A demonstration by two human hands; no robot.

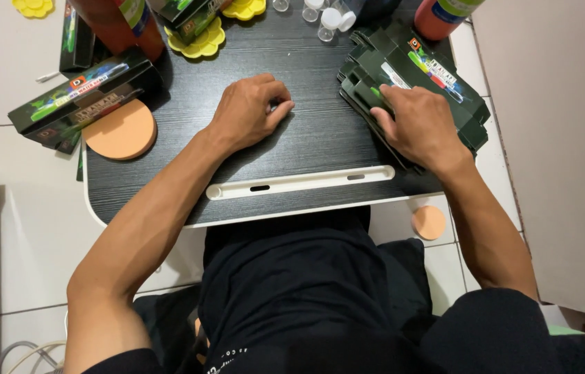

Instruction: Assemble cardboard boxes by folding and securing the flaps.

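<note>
Left hand: the left hand (249, 111) lay on the worktop (306, 135), fingers curled in around something small and pale; what it was could not be told.
Right hand: the right hand (418, 128) lay flat, fingers spread and pressed down on the stack of boxes (445, 86).
Stack of boxes: several flattened dark green cardboard boxes, count unclear, piled at the right edge of the worktop, the top one with a glossy printed strip of many colours.
Worktop: one, dark wood-grain surface with a white rim and a long white groove (299, 183) along the near edge.
Other boxes: at least two made-up dark green boxes (81, 97) at the far left, long and rectangular, and one more (192, 17) at the top edge.
Round pads: two orange discs, one (121, 130) on the worktop beside the left boxes, a smaller one (429, 222) on the tiled floor to the right.
Yellow trays: three flower-shaped plastic ones, one (199, 43) under the top box, one (243, 8) just right of it, one (33, 7) on the floor at far left.
Bottles: two tall red ones, (119, 28) and (445, 17), both cut off by the frame.
Vials: about four small clear vials (327, 21) with white caps, close together at the top edge.
</note>
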